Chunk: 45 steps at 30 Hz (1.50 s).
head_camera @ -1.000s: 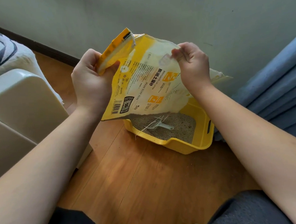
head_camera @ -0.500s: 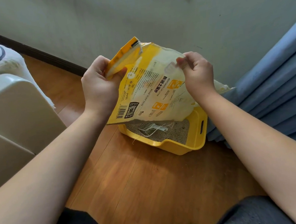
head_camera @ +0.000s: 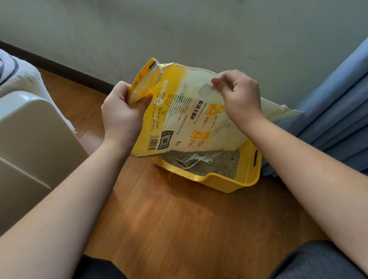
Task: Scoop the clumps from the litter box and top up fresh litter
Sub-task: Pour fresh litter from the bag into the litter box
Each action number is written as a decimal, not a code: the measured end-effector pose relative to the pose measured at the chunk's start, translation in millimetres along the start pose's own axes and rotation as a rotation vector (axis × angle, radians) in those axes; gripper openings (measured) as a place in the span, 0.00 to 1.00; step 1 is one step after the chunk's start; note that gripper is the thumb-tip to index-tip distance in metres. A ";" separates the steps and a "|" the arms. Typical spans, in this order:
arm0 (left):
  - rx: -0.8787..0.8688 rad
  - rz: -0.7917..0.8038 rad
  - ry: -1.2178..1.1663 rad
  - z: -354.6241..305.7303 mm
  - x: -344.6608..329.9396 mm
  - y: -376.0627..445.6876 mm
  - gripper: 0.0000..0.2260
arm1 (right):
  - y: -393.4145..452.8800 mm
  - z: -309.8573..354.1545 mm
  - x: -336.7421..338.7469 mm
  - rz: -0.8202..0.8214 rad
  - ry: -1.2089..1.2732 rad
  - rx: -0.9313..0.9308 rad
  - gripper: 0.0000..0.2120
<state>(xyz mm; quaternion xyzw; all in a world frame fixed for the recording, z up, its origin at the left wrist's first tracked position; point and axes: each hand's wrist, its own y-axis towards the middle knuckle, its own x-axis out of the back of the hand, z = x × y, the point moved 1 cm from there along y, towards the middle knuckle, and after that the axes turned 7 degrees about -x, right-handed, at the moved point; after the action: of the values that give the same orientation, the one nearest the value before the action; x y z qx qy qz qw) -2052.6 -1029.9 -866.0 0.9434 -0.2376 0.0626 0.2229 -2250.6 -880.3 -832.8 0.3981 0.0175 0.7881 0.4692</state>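
Yellow paper litter bag (head_camera: 183,115) pinched by my left hand (head_camera: 122,115) and right hand (head_camera: 240,96), over the yellow plastic litter box (head_camera: 229,179). I see bare wood floor (head_camera: 174,227) in front.

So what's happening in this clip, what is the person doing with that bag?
A person holds a yellow cat litter bag upside down over a yellow litter box on the wooden floor. The left hand grips one upper corner and the right hand pinches the upper edge, with the torn opening facing down at the box. The box already holds grey litter, and a white scoop lies in it. No litter can be seen falling right now.
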 end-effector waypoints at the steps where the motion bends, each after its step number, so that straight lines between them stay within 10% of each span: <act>1: 0.011 0.011 0.011 2.2 1.1 0.1 0.19 | 0.3 0.8 -0.5 -0.003 -0.007 0.007 0.11; 9: -0.037 0.047 0.038 -2.1 7.5 0.0 0.20 | -4.1 7.8 -12.8 0.121 -0.008 -0.033 0.08; 15: -0.705 0.228 0.768 -38.4 -4.4 7.2 0.25 | -11.0 16.1 -24.2 0.208 -0.060 0.044 0.06; 20: -0.431 0.555 0.950 -42.2 -30.1 3.8 0.26 | -13.6 25.9 -29.7 0.253 -0.150 0.071 0.07; 24: -0.367 0.521 0.948 -34.1 -25.7 7.8 0.03 | -16.4 30.9 -25.7 0.301 -0.185 0.062 0.07; 32: -0.298 0.514 0.823 -43.3 -2.6 11.3 0.04 | 4.5 27.0 8.8 0.648 -0.519 -0.014 0.05; 45: -0.074 0.833 0.999 -56.5 33.5 21.0 0.01 | 14.8 40.6 11.8 0.417 -0.640 0.112 0.07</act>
<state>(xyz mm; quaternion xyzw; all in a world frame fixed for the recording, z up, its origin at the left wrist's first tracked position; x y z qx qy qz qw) -2033.9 -1035.1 -799.9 0.6211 -0.4533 0.5667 0.2960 -2238.1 -893.8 -792.0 0.6440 -0.1680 0.7003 0.2579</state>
